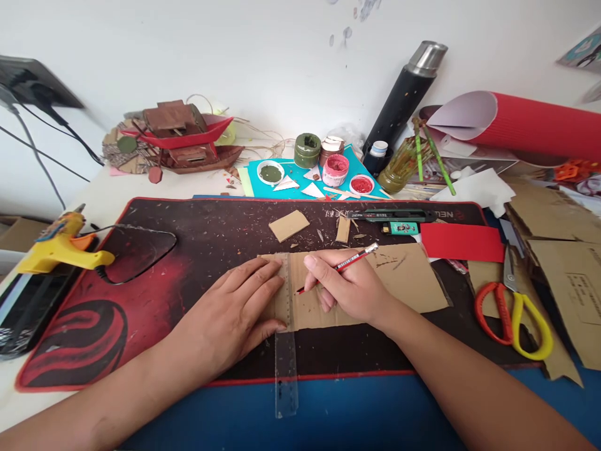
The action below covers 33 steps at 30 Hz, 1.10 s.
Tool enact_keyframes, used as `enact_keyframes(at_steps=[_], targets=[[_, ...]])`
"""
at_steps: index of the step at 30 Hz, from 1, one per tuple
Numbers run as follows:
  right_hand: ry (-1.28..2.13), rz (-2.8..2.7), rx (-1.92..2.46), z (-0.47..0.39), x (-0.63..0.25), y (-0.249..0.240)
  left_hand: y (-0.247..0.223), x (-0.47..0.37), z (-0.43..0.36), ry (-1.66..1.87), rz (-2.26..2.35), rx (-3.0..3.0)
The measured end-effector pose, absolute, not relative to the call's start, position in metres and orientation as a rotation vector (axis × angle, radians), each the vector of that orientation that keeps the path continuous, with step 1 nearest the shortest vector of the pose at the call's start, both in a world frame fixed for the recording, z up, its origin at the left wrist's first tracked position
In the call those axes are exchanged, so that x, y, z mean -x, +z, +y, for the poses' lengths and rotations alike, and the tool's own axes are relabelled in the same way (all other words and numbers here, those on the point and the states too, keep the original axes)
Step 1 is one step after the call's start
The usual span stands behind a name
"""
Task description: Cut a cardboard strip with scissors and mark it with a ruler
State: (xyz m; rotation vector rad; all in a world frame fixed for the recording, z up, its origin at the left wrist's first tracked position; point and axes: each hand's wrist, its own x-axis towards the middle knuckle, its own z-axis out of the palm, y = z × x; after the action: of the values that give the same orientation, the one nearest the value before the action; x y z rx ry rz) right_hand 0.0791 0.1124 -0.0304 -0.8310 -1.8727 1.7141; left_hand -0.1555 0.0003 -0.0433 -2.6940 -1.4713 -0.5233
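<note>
My right hand (pixel 345 280) is closed around a red and black pencil (pixel 350 261), its tip pointing down at the cardboard just right of the ruler. A clear plastic ruler (pixel 287 369) lies across the brown cardboard strip (pixel 404 282) and sticks out past its near edge. My left hand (pixel 246 294) lies flat over the strip's left end, fingers stretched out, with fingertips and thumb at the ruler's left edge. The palm hides part of the cardboard. Beyond the strip lie a small cardboard rectangle (pixel 288 225) and a narrower piece (pixel 343 229).
Scissors (pixel 509 300) and cardboard sheets (pixel 570 275) lie right, near a red card (pixel 462 242). A utility knife (pixel 394 215) and teal lighter (pixel 401 228) sit behind the strip. Farther back are paint jars (pixel 307 150) and model boats (pixel 183 138). A yellow glue gun (pixel 66 244) is left.
</note>
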Motion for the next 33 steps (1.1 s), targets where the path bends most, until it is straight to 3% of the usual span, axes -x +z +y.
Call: enact_keyframes(at_steps=[24, 33], targets=[[1.682, -1.954, 0.815, 0.1133, -0.0789, -0.0283, -0.0436, 0.1555, -0.0002, -0.544, -1.504, 2.704], [1.697, -1.727, 0.919, 0.1134, -0.0769, -0.0321, -0.0446, 0.1561, -0.0007, -0.549, -1.534, 2.708]])
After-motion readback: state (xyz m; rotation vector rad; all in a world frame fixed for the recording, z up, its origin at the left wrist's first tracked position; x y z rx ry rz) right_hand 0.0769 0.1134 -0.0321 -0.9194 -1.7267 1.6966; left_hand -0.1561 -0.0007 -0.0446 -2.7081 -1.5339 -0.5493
